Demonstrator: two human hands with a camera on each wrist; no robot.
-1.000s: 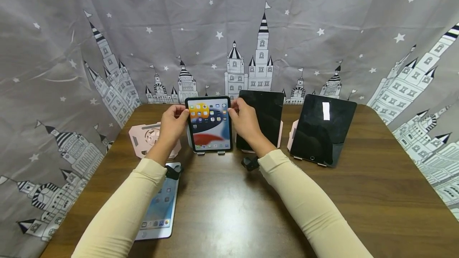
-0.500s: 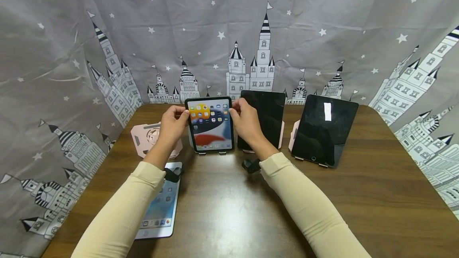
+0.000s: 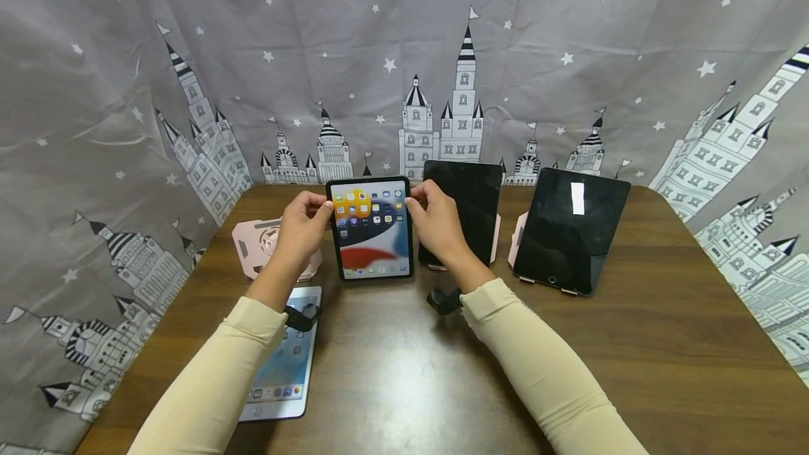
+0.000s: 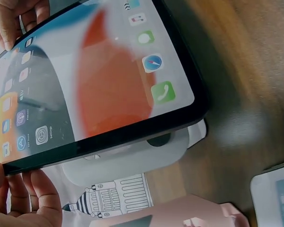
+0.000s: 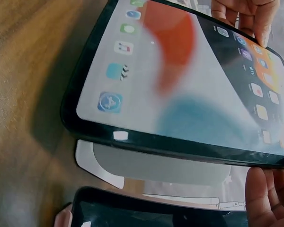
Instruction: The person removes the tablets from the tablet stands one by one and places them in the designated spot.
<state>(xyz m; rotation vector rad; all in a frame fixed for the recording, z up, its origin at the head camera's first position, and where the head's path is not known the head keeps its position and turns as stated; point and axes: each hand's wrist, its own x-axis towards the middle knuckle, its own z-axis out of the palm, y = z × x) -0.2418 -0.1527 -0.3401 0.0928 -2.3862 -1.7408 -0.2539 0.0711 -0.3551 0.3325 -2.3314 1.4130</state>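
Both hands hold a lit tablet [image 3: 373, 230] with a black frame by its upper side edges, thumbs on the front. My left hand [image 3: 303, 222] pinches the left edge, and my right hand [image 3: 437, 222] pinches the right edge. The tablet stands nearly upright in the head view. Behind it, a pale grey stand [image 4: 128, 163] shows in the left wrist view, with a gap between its back plate and the tablet. In the right wrist view, fingers [image 5: 259, 191] of the right hand lie behind the tablet's edge.
Right of the held tablet, two dark tablets, one close by [image 3: 470, 209] and one farther off [image 3: 569, 230], lean on pink stands. A bare pink stand [image 3: 250, 258] is at the left. A white-framed tablet [image 3: 278, 409] lies flat on the wooden table [image 3: 392, 371], partly under the left forearm.
The held tablet has come slightly down and toward me, off the stand's front lips, which showed below it before and are now hidden. Both hands moved with it, keeping their grip.
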